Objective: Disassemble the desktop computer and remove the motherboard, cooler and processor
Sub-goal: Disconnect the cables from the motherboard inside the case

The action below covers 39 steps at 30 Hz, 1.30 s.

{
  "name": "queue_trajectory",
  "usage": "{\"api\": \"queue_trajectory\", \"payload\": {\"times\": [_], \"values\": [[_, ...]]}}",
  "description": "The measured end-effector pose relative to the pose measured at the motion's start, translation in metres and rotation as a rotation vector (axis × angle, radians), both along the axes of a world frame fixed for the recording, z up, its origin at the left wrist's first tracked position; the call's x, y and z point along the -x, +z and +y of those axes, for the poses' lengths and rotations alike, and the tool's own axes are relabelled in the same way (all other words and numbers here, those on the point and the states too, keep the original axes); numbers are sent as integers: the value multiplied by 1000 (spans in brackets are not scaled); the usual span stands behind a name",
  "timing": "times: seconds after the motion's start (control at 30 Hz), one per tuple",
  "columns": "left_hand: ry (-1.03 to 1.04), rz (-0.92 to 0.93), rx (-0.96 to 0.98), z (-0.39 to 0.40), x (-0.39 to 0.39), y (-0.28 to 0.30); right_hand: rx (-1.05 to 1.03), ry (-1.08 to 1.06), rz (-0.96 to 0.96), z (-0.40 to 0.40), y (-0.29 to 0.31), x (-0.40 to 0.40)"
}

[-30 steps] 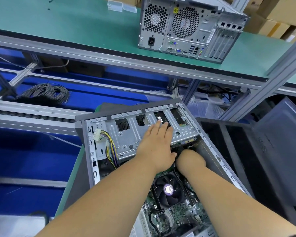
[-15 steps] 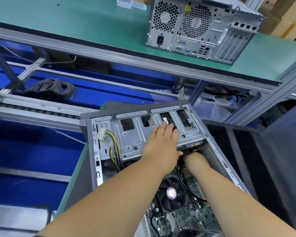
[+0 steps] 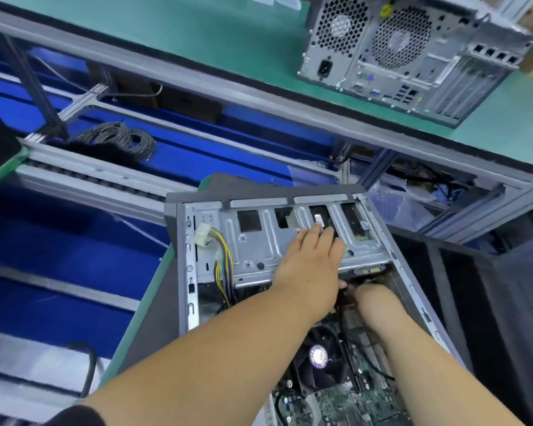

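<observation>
An open desktop case [image 3: 182, 272] lies on its side in front of me. My left hand [image 3: 311, 265] rests flat, fingers straight, on the silver drive cage [image 3: 253, 250] at the case's far end. My right hand [image 3: 370, 299] reaches down under the cage's near edge; its fingers are hidden there, among black cables. Nearer to me sits the black cooler fan [image 3: 319, 361] with a purple hub, on the green motherboard [image 3: 351, 401]. A white power connector [image 3: 202, 235] with coloured wires hangs at the cage's left.
A second grey computer [image 3: 406, 53] stands on the upper green shelf [image 3: 228, 32]. A coil of grey cable [image 3: 117, 139] lies on the blue lower level at left. A dark bin [image 3: 462, 302] stands right of the case. Aluminium frame bars cross the scene.
The view has shifted a little, so the case sits further right in frame. My right hand has pushed deeper under the drive cage. The left hand stays on the cage.
</observation>
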<state>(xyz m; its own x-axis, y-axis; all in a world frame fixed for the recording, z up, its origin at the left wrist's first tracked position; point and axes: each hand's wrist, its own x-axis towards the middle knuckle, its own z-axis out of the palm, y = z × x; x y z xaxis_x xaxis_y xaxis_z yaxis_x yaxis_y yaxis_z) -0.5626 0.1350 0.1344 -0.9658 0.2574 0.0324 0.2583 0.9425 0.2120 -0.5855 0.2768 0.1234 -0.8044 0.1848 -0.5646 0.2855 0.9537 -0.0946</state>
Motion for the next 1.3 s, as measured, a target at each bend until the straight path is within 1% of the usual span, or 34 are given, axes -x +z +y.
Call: {"api": "queue_trajectory", "payload": {"times": [0.07,0.1,0.17,0.2,0.27,0.3,0.33,0.37,0.4,0.43,0.5,0.53,0.6,0.7,0.83,0.9,1.03,1.2,1.3], "values": [[2,-1,-23,0,-1,0,-8,75,-93,2,1,-4],[5,-4,-38,0,-2,-2,-15,149,-116,7,-2,-3],[11,-2,-64,0,0,-3,-33,193,-121,12,2,-6],[9,-1,-72,-1,0,-3,2,186,-108,12,5,-8],[-1,8,-80,-2,-1,-5,129,149,-148,16,8,-15],[3,12,-88,-3,-2,-4,223,91,-138,19,13,-19],[4,19,-96,-4,-3,-3,326,74,-75,24,13,-22],[9,24,-105,-4,-3,-2,370,55,-42,29,17,-26],[10,24,-115,-4,-3,-2,382,102,-43,33,19,-31],[10,20,-124,-5,-4,-1,431,85,-51,34,24,-37],[-9,28,-172,-7,-7,2,619,-14,-55,37,30,-44],[-31,39,-229,-8,-9,5,700,-40,-26,37,33,-48],[-84,71,-422,-10,-14,16,828,-76,39,36,41,-53],[-129,48,-711,-10,-27,40,939,-63,102,33,57,-59],[-237,-67,-903,-4,-49,70,1197,12,111,30,81,-69],[-259,-116,-919,-1,-60,80,1261,55,151,29,87,-73],[-250,-63,-824,9,-76,94,1313,24,261,26,94,-82],[-259,-37,-854,18,-85,108,1382,48,326,30,99,-89],[-288,-47,-877,22,-87,113,1369,90,429,34,102,-93]]}}
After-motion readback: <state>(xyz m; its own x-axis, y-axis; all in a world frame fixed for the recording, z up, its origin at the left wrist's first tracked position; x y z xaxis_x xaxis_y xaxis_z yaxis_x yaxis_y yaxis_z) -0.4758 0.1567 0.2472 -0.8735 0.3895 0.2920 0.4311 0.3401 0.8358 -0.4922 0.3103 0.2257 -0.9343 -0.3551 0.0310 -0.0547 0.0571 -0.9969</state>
